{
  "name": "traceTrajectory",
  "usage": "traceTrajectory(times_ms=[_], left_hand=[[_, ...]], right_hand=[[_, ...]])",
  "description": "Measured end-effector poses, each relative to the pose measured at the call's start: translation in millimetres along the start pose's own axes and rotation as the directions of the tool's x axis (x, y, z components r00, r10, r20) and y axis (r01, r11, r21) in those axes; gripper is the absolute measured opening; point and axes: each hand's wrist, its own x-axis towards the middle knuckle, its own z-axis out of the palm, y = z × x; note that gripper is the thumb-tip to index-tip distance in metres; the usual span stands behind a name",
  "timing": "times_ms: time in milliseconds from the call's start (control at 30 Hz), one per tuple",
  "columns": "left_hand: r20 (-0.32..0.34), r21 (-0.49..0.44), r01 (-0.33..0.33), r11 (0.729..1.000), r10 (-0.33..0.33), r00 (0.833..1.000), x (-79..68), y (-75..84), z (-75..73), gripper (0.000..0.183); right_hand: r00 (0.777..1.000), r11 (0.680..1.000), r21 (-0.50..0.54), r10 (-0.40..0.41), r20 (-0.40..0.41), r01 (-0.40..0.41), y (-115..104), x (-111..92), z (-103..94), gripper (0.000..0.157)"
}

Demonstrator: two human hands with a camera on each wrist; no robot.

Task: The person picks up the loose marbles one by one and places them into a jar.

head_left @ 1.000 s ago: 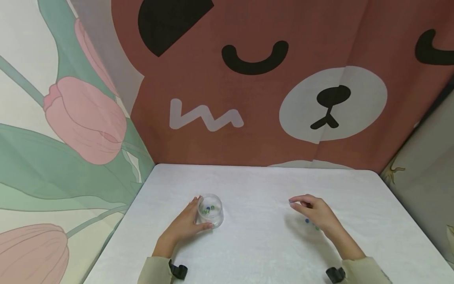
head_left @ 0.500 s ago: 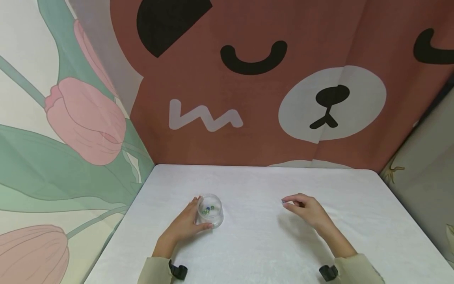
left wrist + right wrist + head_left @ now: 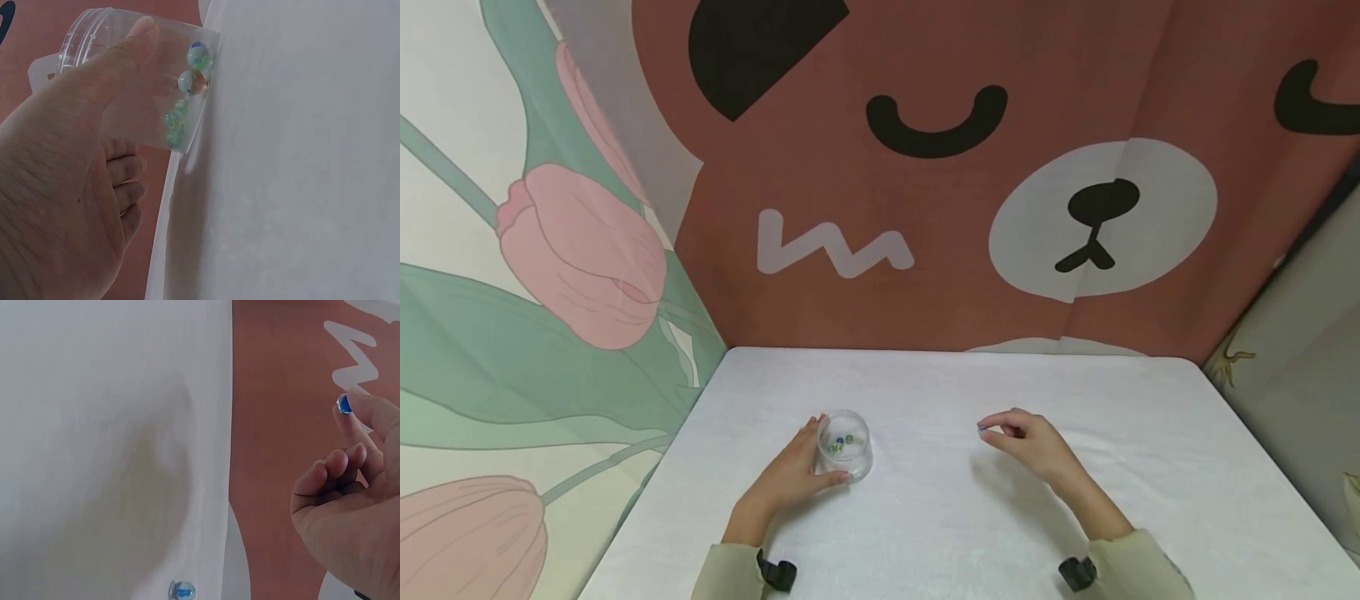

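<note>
My left hand (image 3: 795, 471) grips a clear plastic jar (image 3: 862, 467) from its left side. In the left wrist view the thumb lies across the wall of the jar (image 3: 164, 69), which stands on the table. Several glass marbles (image 3: 191, 82), green, blue and orange-tinted, lie at its bottom. Held up over the table, my right hand (image 3: 1030, 442) pinches a blue glass marble (image 3: 344, 404) between thumb and index finger, the other fingers curled. Another clear-and-blue marble (image 3: 184, 590) lies on the table in the right wrist view; in the head view the right arm hides that spot.
A white cloth covers the table (image 3: 917, 533). Behind it hangs a brown curtain (image 3: 850, 308) with a bear face, and a tulip-print cloth (image 3: 587, 250) hangs at the left. Each wrist wears a black camera strap (image 3: 778, 573).
My right hand has moved left toward the jar, carrying the blue marble. Loose marbles seen under that hand earlier are now behind the arm. The left hand and jar have stayed still.
</note>
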Motion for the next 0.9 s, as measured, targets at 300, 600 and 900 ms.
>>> traceTrajectory(times_ms=[300, 600, 900], left_hand=[[-0.009, -0.001, -0.011, 1.000, 0.011, 1.000, 1.0, -1.6, 0.7, 0.115], [-0.009, 0.001, -0.011, 1.000, 0.011, 1.000, 2.3, -3.6, 2.1, 0.115], [-0.034, 0.026, -0.068, 0.997, 0.069, 0.997, 0.8, -5.9, 2.6, 0.114]], right_hand=[[1.000, 1.000, 0.018, 0.007, 0.007, -0.008, -3.5, 3.9, 11.5, 0.020], [0.999, 1.000, 0.029, -0.004, 0.039, 0.002, -6.9, 6.7, 21.9, 0.018], [0.998, 0.999, 0.034, -0.032, 0.053, 0.031, -11.6, 9.4, 30.3, 0.017]])
